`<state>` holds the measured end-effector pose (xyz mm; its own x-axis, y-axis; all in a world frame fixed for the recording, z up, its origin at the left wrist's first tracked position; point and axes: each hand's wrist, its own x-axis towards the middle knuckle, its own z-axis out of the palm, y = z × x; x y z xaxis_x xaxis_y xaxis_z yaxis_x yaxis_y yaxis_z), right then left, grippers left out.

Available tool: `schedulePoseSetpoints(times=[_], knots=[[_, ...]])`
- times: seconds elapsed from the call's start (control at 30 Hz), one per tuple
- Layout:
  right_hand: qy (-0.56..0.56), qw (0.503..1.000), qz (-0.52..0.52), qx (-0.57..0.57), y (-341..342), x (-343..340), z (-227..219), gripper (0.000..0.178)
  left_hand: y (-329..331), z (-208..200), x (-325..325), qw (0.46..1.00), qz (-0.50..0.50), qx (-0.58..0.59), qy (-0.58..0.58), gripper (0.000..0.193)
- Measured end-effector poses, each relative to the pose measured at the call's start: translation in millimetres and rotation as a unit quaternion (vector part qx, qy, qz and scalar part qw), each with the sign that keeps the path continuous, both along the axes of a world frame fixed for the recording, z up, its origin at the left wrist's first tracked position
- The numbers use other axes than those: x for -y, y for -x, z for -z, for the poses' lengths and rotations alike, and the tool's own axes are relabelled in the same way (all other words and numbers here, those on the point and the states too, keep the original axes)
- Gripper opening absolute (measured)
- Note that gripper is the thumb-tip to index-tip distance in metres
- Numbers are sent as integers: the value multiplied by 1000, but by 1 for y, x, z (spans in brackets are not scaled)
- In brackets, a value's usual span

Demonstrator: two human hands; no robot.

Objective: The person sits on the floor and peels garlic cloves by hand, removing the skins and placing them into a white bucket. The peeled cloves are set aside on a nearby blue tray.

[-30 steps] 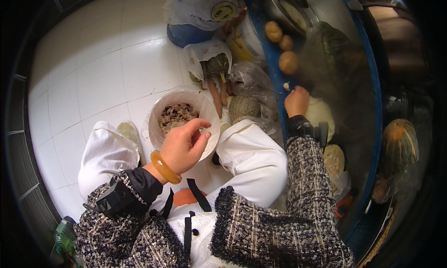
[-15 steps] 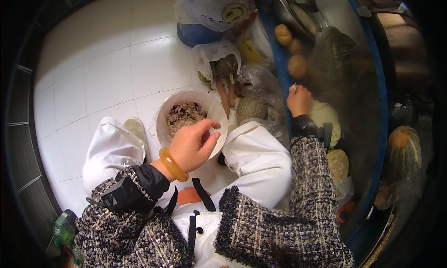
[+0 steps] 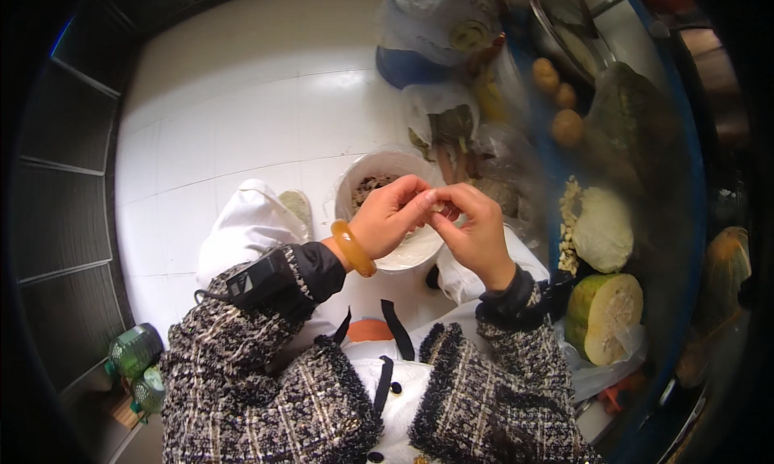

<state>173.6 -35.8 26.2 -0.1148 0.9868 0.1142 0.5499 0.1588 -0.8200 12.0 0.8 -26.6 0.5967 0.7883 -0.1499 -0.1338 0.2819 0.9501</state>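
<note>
Over a white bin lined with a clear bag [image 3: 343, 186], my two hands meet fingertip to fingertip. My left hand [image 3: 385, 224], with an amber bangle at the wrist, pinches a small pale garlic clove [image 3: 438, 207] together with my right hand [image 3: 477, 232]. Fingers cover most of that clove. Inside the bin lies a heap of papery, whitish-purple peelings [image 3: 369, 191]. To the right, a row of peeled garlic cloves [image 3: 568, 226] lies beside a pale round cabbage [image 3: 605, 228].
A cut melon or squash [image 3: 605, 317] rests in plastic below the cabbage. Potatoes [image 3: 568, 128] sit farther back on the blue-edged shelf. Bagged dark green vegetables [image 3: 453, 125] stand on the floor behind the bin. Green bottles [image 3: 135, 351] are at lower left.
My right hand has come off the shelf on the right and joined my left hand over the bin. The whole view has shifted, uncovering the row of garlic cloves.
</note>
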Motion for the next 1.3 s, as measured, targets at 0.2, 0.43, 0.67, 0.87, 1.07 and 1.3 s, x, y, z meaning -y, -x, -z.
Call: schedulePoseSetpoints(times=[0.2, 0.43, 0.67, 0.87, 1.07, 1.3], knots=[[0, 998, -8, -70, 0, 7, 23, 24, 13, 9, 4, 998, -13, -57, 36, 22], [-35, 997, -13, -73, 2, 10, 28, 24, 19, 0, 13, 999, 6, -11, 38, 28], [29, 998, 9, -52, 1, 9, 17, 32, 10, -9, 12, 999, -20, 23, 24, 27], [3, 999, -43, 0, -4, 6, 11, 32, 6, -19, 11, 996, -14, 57, 67, 21], [4, 1000, -12, -23, 3, 4, 18, 30, 3, -27, 12, 997, -44, -4, 57, 19], [-17, 998, 52, 22, 12, 5, 25, 24, -2, -23, 21, 996, -72, -21, 48, 17]])
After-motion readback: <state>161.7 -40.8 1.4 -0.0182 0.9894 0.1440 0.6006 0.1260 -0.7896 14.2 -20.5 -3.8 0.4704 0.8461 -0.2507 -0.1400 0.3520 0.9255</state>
